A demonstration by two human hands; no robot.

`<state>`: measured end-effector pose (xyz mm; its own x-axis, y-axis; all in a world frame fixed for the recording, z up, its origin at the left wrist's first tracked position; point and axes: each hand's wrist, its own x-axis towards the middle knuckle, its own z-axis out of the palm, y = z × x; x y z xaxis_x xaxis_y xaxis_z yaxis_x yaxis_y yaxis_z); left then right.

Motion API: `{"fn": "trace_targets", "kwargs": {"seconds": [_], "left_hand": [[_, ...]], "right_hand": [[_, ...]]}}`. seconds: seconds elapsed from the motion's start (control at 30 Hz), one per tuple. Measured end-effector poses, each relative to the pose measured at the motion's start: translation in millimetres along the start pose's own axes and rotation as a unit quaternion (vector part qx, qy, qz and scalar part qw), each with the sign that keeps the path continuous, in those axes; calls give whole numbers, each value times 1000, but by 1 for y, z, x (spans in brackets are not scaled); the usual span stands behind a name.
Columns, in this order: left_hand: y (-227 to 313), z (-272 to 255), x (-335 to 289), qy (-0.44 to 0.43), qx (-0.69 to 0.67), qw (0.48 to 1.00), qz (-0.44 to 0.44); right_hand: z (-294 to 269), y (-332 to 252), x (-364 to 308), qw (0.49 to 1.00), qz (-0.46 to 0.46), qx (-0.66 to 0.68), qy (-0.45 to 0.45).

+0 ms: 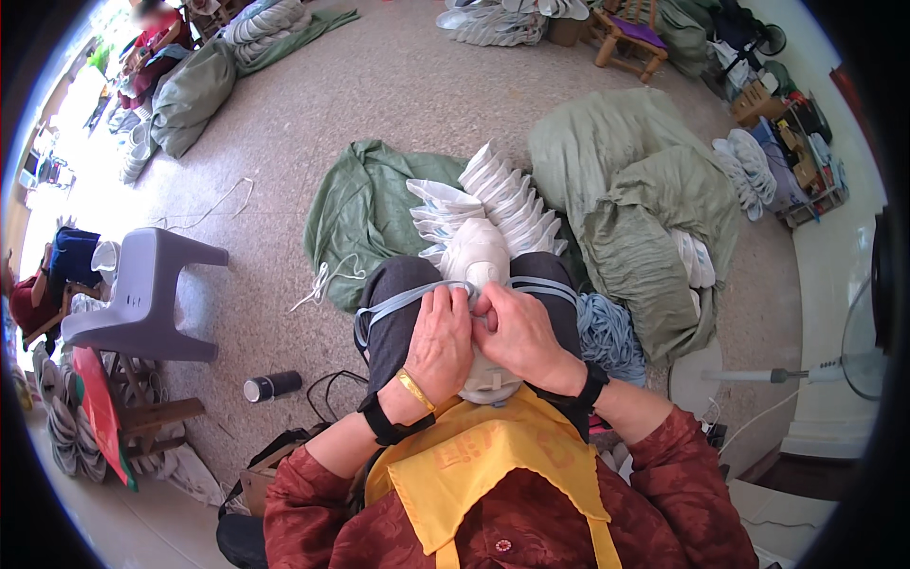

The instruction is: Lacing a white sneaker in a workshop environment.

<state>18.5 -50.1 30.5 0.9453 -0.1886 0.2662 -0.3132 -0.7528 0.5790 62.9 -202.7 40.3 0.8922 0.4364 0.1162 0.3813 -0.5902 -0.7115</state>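
Left hand (441, 343) and right hand (519, 334) both pinch one pale blue strap (408, 300) against one white shoe upper (476, 256) on the lap

Large grey-green cloth sacks lie about the speckled floor: one stuffed sack (192, 95) at upper left, one opened flat (365, 209) at centre beneath stacked white shoe parts, and a big crumpled one (640, 204) right of centre. A brown cardboard box (755, 100) sits among clutter at upper right; another cardboard box (258, 479) stands open at lower left. A small dark cylindrical can (272, 385) lies on its side nearby. No signs or screens are visible.
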Motion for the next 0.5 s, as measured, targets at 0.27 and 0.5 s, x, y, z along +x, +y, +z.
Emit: {"fn": "trace_targets", "kwargs": {"seconds": [0.27, 0.5], "left_hand": [[-1, 1, 0, -18, 2, 1000, -16], [-2, 2, -2, -12, -3, 1000, -7]], "right_hand": [[2, -1, 0, 1000, 5, -6, 13], [3, 2, -1, 999, 30, 17, 8]]}}
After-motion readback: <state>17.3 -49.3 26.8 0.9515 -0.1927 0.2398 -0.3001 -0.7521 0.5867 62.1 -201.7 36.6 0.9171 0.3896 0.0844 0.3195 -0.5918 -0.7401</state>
